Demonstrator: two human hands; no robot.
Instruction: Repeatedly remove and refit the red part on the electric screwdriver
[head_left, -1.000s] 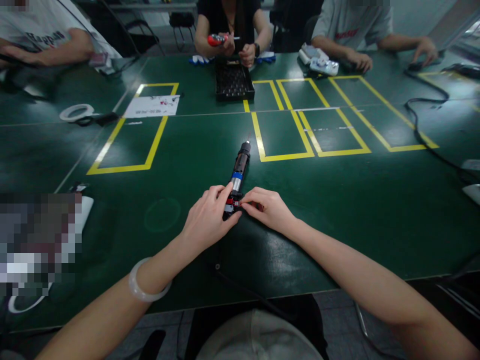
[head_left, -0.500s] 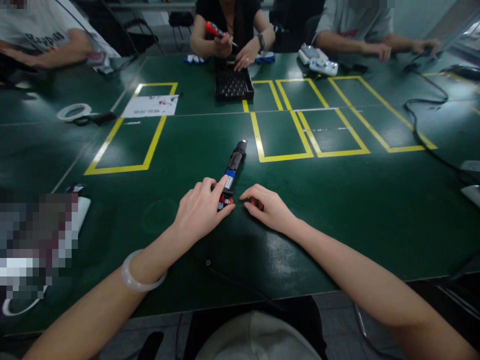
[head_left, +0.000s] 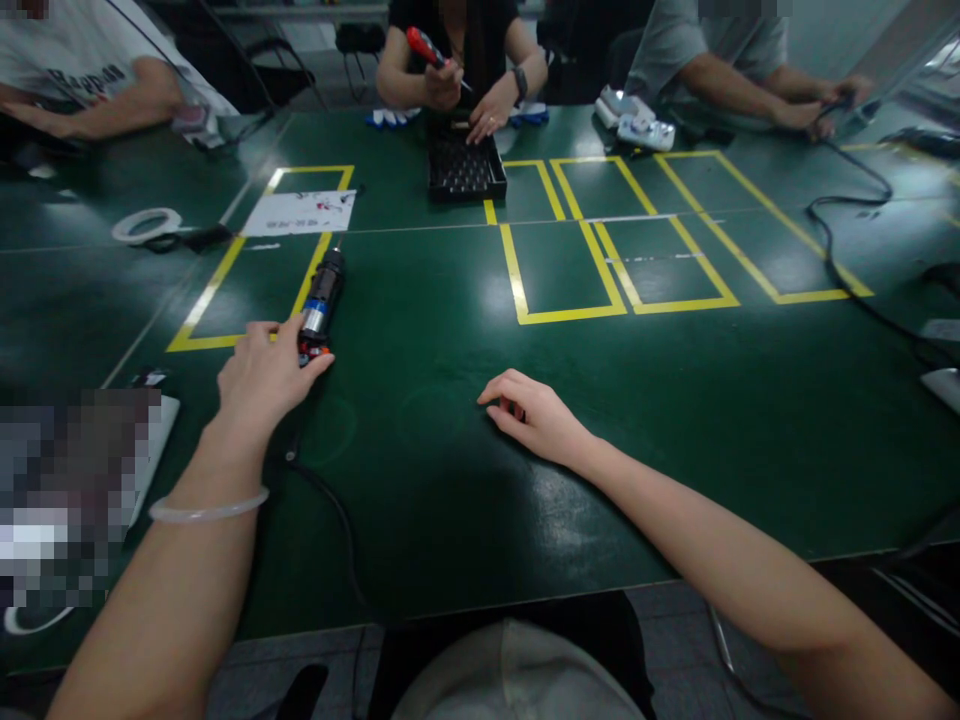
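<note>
A black electric screwdriver [head_left: 321, 295] with a blue band and a red rear end lies on the green table [head_left: 450, 450], across the yellow tape line at the left. My left hand [head_left: 264, 378] grips its rear end, fingers curled around it; a black cable [head_left: 330, 510] trails from there toward me. My right hand [head_left: 534, 415] rests on the table near the middle, fingers curled loosely with something small and dark red under them that I cannot make out.
Yellow tape rectangles [head_left: 600, 240] mark the table. A black tray [head_left: 465, 168] sits in front of a person holding a red screwdriver [head_left: 421, 45]. Other people sit at the far left and right. A tape roll [head_left: 146, 225], a paper sheet [head_left: 300, 212] and a black cord [head_left: 832, 240] lie around.
My left hand has slid the electric screwdriver from the table's middle to the left onto the yellow tape line. My right hand has let go of it and stayed put.
</note>
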